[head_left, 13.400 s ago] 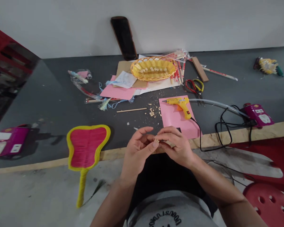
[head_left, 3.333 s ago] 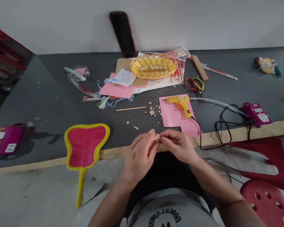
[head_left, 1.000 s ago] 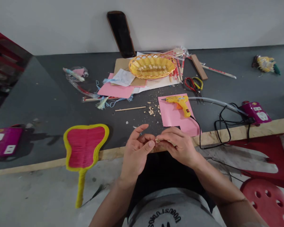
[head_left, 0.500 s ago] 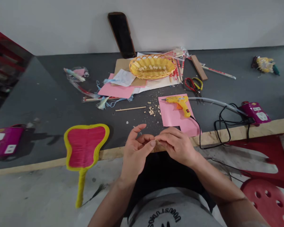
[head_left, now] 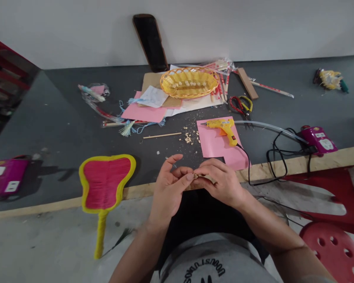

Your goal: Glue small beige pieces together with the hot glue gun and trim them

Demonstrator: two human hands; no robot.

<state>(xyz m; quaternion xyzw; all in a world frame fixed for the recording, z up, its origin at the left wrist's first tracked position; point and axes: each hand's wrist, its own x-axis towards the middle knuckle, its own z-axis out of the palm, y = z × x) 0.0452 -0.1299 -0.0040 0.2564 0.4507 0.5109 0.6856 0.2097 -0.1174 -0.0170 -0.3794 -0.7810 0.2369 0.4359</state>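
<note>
My left hand (head_left: 172,186) and my right hand (head_left: 220,179) meet fingertip to fingertip above the table's front edge. Pinched between them is a tiny pale tan piece (head_left: 195,176), too small and covered to name. My left thumb and a bent finger press on it, while the left index finger stands away. From the other side, my right thumb and fingers grip it. Just beyond lie small pale wooden bits (head_left: 189,137) and a thin wooden stick (head_left: 162,135). A yellow hot glue gun (head_left: 224,127) rests on pink paper (head_left: 208,147) past my right hand.
A yellow woven basket (head_left: 188,92) holds small pale pieces at the back. Red-and-yellow pliers (head_left: 242,106) lie right of it. A pink fan with yellow edging (head_left: 109,182) overhangs the front edge at left. Black cable (head_left: 271,157) runs to a purple box (head_left: 320,139). A phone (head_left: 150,41) leans on the wall.
My right fingers have shifted slightly around the tiny piece, and a bit more of it shows. Both hands stay in nearly the same place; the view has moved a little.
</note>
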